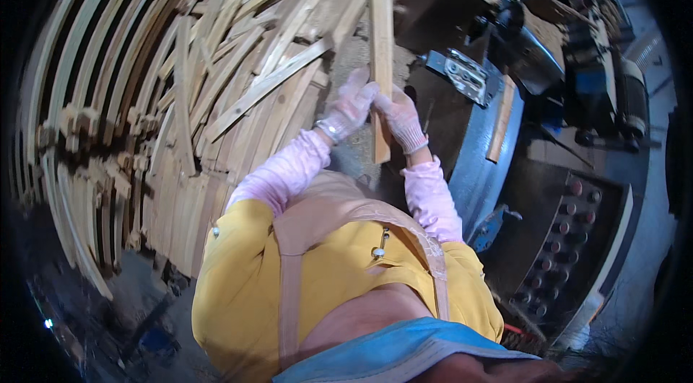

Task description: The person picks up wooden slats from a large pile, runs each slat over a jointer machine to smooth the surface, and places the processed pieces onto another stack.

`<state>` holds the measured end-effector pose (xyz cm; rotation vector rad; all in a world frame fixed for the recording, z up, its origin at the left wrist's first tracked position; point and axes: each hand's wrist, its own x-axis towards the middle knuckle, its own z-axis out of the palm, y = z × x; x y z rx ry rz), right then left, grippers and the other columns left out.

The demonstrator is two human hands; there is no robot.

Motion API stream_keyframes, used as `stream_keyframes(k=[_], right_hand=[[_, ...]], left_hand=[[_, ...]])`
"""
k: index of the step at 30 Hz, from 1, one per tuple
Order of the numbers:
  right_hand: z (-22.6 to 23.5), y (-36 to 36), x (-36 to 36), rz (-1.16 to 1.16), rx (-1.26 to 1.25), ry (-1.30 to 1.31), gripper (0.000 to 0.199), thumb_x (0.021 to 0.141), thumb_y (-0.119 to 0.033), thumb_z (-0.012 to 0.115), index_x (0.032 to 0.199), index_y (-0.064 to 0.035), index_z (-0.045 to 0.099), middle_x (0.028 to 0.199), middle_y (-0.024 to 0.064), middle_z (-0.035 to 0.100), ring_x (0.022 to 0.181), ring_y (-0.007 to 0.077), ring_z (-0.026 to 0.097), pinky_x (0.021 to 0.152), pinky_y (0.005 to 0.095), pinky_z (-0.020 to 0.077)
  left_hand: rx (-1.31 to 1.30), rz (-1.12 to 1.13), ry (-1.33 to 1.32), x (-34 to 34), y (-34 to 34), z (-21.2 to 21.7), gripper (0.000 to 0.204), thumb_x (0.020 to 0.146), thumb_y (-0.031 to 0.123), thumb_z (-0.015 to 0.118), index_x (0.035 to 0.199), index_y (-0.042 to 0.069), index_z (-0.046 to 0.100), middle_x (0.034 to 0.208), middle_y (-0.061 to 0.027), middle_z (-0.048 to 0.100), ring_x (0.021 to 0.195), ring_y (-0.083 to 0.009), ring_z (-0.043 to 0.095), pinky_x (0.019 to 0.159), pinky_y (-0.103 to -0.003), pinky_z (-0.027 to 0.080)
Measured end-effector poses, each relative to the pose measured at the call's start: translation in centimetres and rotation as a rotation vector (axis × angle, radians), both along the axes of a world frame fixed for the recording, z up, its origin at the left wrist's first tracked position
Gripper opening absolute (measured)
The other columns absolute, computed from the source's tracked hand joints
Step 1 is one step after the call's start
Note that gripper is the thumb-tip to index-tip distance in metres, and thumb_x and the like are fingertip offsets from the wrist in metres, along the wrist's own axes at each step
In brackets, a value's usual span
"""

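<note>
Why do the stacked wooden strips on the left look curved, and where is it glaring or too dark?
Head view: stacked wooden strips bow near the rim, likely fisheye distortion, while the upright-looking wooden strip between the hands appears nearly straight; head view: glare whitens the metal fixture; head view: shadow hides lower-left detail.

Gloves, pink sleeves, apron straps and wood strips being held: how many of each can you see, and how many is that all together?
Gloves: 2, the left glove and the right glove
Pink sleeves: 2
Apron straps: 2
Held wood strip: 1
Total: 7
</note>
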<state>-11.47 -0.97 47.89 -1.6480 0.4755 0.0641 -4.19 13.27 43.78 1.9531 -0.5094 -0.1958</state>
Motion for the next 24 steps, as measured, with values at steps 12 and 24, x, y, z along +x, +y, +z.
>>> stream_keyframes(k=[12,24], right_hand=[[3.2,2.3,-40.9,-0.612,-0.789,0.714,0.052,0.1,-0.044,0.058,0.145,-0.0164,0.058,0.115,0.0233,0.072,0.108,0.0443,0.069,0.091,0.0481,0.055],[1.5,-3.0,-35.9,-0.566,-0.928,0.895,0.044,0.095,-0.04,0.063,0.134,-0.0199,0.064,0.102,0.0219,0.074,0.094,0.0442,0.071,0.083,0.055,0.0556]], left_hand=[[1.122,0.168,-0.193,6.7,22.9,-10.1,0.077,0.091,0.047,0.065,0.153,0.006,0.044,0.154,-0.0248,0.046,0.147,-0.0395,0.039,0.124,-0.049,0.026],[1.246,0.103,-0.153,10.2,20.9,-9.0,0.063,0.09,0.04,0.072,0.143,0.012,0.054,0.13,-0.0168,0.066,0.121,-0.0337,0.063,0.106,-0.045,0.046]])
